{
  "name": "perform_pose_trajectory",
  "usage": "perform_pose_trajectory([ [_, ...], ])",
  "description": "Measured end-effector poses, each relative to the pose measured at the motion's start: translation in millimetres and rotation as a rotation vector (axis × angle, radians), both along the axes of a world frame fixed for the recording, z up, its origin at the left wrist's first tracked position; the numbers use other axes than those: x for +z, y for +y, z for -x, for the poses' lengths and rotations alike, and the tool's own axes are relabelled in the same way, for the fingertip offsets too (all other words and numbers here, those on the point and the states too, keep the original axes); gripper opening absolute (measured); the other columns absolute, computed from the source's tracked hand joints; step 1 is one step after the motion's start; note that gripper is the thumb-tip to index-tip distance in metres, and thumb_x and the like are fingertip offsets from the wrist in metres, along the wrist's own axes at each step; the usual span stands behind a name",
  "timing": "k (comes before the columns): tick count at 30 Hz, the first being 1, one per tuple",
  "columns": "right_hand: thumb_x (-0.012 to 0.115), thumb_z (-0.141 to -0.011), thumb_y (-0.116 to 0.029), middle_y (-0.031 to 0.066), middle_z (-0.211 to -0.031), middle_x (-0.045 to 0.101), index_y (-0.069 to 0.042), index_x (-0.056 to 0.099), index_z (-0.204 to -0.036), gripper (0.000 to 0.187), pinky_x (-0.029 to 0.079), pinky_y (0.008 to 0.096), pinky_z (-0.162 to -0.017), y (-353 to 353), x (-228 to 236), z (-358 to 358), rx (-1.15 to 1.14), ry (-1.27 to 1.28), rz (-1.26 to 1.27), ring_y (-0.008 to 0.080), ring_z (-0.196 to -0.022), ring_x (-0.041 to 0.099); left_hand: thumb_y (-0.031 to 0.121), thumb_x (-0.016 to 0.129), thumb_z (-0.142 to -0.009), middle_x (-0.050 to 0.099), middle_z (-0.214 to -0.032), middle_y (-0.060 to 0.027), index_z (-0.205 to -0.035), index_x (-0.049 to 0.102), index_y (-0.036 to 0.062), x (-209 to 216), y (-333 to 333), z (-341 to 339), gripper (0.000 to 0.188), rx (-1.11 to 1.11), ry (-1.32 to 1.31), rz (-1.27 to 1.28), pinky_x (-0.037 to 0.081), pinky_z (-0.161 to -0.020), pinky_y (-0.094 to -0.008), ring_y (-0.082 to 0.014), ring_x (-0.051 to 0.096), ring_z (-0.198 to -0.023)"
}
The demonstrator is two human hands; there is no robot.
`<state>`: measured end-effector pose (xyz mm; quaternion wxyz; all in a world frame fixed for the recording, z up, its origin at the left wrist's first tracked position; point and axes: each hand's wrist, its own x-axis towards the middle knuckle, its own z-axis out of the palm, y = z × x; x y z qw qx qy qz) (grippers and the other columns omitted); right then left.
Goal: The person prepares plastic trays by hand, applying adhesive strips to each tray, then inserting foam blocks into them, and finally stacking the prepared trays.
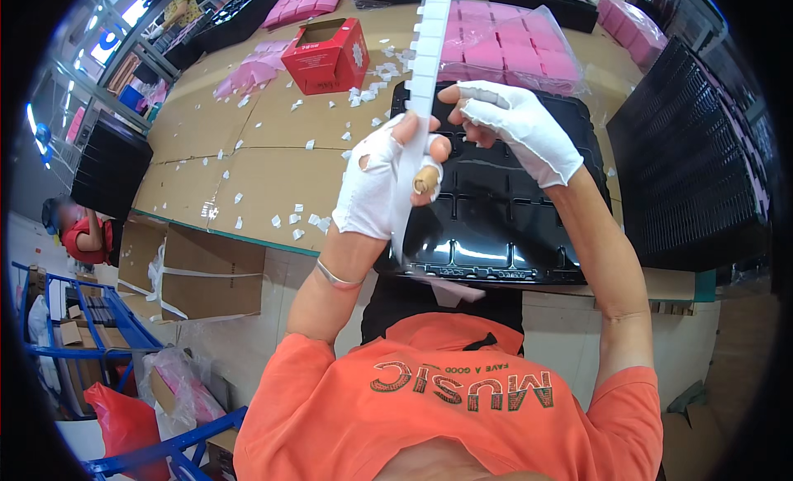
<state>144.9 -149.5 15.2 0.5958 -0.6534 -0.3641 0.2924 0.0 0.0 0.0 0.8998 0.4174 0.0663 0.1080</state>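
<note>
Brown cardboard (273,175) covers the worktop, littered with small white scraps (314,219).

Fingers first. Left hand (372,175), in a cut-finger white glove, grasps a long white notched strip (425,59) between thumb and curled fingers; one fingertip wears a tan covering. Right hand (516,126), gloved likewise, has its fingers bent, tips just beside the strip's notched length. I cannot tell from my end whether they pinch anything.

Strip location: lengthwise over the left part of a black moulded tray (496,216), its upper end running out of view.

Handling notes, my judgement: I would want the left grip firm and close to where the right fingertips work, so the thin strip does not flex. Light fingertip contact, one tab at a time, should limit tearing.

Outward: clear-wrapped pink packs (512,47) beyond the tray; red cardboard box (326,59), far left of it; tall stack of black trays (690,150) at right. Off the table I note an opened carton (211,274), a blue metal frame (107,340), a red plastic bag (124,423) and a co-worker in red (87,233).
</note>
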Motion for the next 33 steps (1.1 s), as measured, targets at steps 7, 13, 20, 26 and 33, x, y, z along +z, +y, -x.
perform_pose_trajectory([
  [7, 0.068, -0.092, -0.039, 0.0008, -0.097, 0.066, -0.007, 0.069, -0.117, 0.041, 0.045, 0.0233, -0.069, 21.3, -0.1, -3.3, 0.262, 0.167, -0.112, 0.0093, -0.081, 0.057, 0.032, 0.046, -0.105, 0.057, -0.071, -0.004, -0.103, 0.06, 0.0049, 2.9, 3.0, 0.4, 0.03, -0.268, 0.002, 0.197, 0.037, -0.033, -0.0205, -0.0067, 0.043, -0.039],
  [13, 0.067, -0.091, -0.033, 0.0, -0.074, 0.058, -0.006, 0.07, -0.093, 0.027, 0.042, 0.0258, -0.062, 28.6, 5.1, -2.6, 0.138, 0.039, -0.112, 0.0101, -0.067, 0.05, 0.042, 0.059, -0.097, 0.06, -0.075, -0.0039, -0.105, 0.057, 0.002, 0.8, 9.0, -2.8, 0.04, -0.3, 0.004, 0.086, 0.04, -0.036, -0.0218, -0.0075, 0.051, -0.044],
  [20, 0.068, -0.089, -0.035, 0.0015, -0.074, 0.059, -0.005, 0.071, -0.093, 0.03, 0.043, 0.0262, -0.061, 35.5, 5.9, -4.4, 0.11, -0.008, -0.088, 0.0112, -0.066, 0.053, 0.04, 0.06, -0.098, 0.058, -0.071, -0.0033, -0.101, 0.057, 0.0032, 4.7, 9.7, -0.4, 0.038, -0.21, 0.036, 0.005, 0.039, -0.035, -0.0212, -0.0072, 0.048, -0.042],
  [26, 0.067, -0.088, -0.029, 0.0012, -0.075, 0.06, -0.006, 0.069, -0.092, 0.024, 0.044, 0.0252, -0.06, 34.1, -9.0, -26.2, 0.072, 0.07, -0.056, 0.0102, -0.066, 0.055, 0.039, 0.062, -0.096, 0.06, -0.076, -0.0041, -0.103, 0.057, 0.0024, 1.5, 34.0, 2.4, 0.037, -0.056, 0.072, -0.173, 0.042, -0.04, -0.0208, -0.0073, 0.053, -0.049],
  [33, 0.066, -0.085, -0.029, -0.0018, -0.07, 0.056, -0.006, 0.069, -0.09, 0.024, 0.04, 0.023, -0.057, 73.0, -35.9, -78.3, -0.02, -0.234, 0.386, 0.0083, -0.063, 0.051, 0.038, 0.063, -0.096, 0.063, -0.08, -0.0005, -0.104, 0.059, 0.0031, -6.3, 74.4, -3.1, 0.036, 0.079, 0.085, -0.365, 0.034, -0.041, -0.0182, -0.0034, 0.046, -0.049],
])
